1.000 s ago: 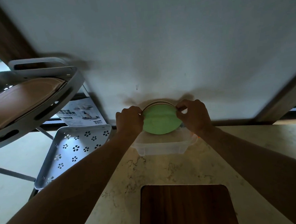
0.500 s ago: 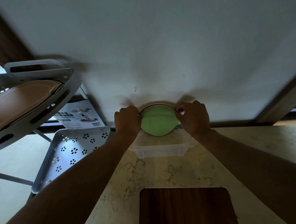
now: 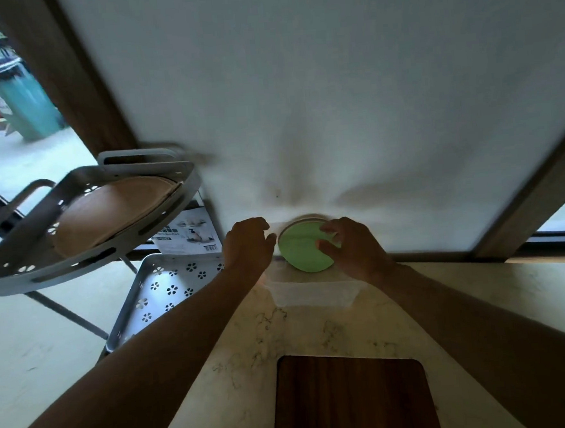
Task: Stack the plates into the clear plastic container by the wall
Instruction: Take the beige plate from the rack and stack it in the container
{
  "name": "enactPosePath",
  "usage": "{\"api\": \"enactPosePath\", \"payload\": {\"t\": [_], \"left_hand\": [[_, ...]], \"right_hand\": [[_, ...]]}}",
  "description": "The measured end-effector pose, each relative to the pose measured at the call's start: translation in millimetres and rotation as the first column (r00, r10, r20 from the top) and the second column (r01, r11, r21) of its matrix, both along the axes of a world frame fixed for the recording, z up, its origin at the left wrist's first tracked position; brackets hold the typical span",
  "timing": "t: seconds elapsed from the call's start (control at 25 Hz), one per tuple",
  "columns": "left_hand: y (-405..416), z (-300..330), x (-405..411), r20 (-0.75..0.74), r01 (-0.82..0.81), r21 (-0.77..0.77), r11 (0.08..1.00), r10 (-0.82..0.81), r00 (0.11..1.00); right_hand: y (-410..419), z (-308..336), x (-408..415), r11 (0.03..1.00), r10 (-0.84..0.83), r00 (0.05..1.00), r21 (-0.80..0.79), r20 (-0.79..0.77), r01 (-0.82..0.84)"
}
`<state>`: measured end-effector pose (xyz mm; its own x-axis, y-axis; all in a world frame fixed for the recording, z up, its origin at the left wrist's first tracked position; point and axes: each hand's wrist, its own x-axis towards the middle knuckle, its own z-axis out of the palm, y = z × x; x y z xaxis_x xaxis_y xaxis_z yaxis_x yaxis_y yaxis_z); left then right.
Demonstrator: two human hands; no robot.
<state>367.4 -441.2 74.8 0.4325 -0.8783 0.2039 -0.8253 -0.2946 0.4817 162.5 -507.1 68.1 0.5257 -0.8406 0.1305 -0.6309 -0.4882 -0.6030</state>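
Green is the colour of the front plate (image 3: 305, 250), which is seen standing on edge, leaning toward the wall, in the clear plastic container (image 3: 313, 293) at the back edge of the marble counter (image 3: 316, 331). A paler rim (image 3: 303, 217) is seen just behind it, so more than one plate is judged to be in the container; how many cannot be told.

The left hand (image 3: 248, 244) is seen just beside the plate's left rim, fingers loosely curled and nothing gripped; a narrow gap is visible between fingertips and rim. The right hand (image 3: 350, 247) is spread open in front of the plate's right side; whether its fingers (image 3: 325, 244) rest on the green face or hover just off it cannot be told, and the picture is blurred there.

The step in hand is judged to be the release and settling of the stack. It would be done well if the plates were steadied until they lean firmly, their lower edges seated inside the container wall, and the hands were drawn away sideways, not across the rim, so nothing is tipped forward.

A brown plate (image 3: 114, 212) is seen in the upper tray of the grey rack (image 3: 160, 202) off the counter's left edge, and is judged still to be stacked. A dark wooden board (image 3: 351, 399) lies at the near edge.
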Motion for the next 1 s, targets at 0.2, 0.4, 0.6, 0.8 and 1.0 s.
{"api": "enactPosePath", "payload": {"t": [0.2, 0.4, 0.6, 0.8, 1.0], "left_hand": [[60, 47, -1, 0.012, -0.017, -0.009, 1.000, 0.017, 1.000], [134, 95, 13, 0.043, -0.024, -0.064, 0.998, 0.026, 0.999], [196, 132, 34, 0.052, -0.077, -0.159, 0.984, 0.086, 0.995], [234, 155, 69, 0.107, -0.118, -0.198, 0.973, 0.141, 0.984], [240, 162, 98, 0.136, -0.120, -0.210, 0.970, 0.151, 0.979]], "right_hand": [[46, 54, 24, 0.999, 0.036, 0.997, 0.012, 0.070, -0.037], [98, 101, 52, 0.995, 0.094, 0.986, 0.017, 0.141, -0.097], [138, 127, 80, 0.990, 0.141, 0.980, 0.011, 0.139, -0.144], [167, 151, 119, 0.984, 0.176, 0.977, -0.034, 0.121, -0.173], [175, 157, 147, 0.991, 0.133, 0.985, -0.024, 0.114, -0.131]]}}
